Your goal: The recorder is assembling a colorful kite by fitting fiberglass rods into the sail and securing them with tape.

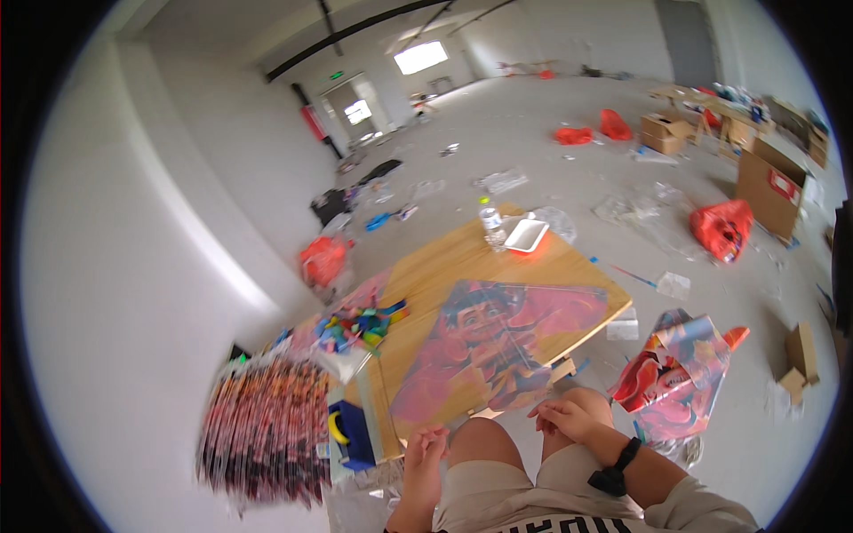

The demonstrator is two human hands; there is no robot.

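Note:
My left hand (426,460) is just off the table's near edge, beside my left knee, fingers loosely bent and holding nothing. Over my right knee lies my right hand (569,421), its fingers slack and empty. In front of both, a thin, see-through triangular printed sheet (498,342) with a colourful cartoon figure is spread on the wooden table (435,258). Left of it is a pile of small coloured pieces (360,327), too small to tell their kind. Nearest to my left hand on the table is a dark blue box-like thing (358,437) with a yellow curved part.
A thick stack of printed sheets (262,431) hangs at the left. A water bottle (491,224) and a white tray (528,235) stand at the table's far end. More printed sheets (680,373) are at the right. Red bags (721,229) and cardboard boxes (771,188) sit on the floor.

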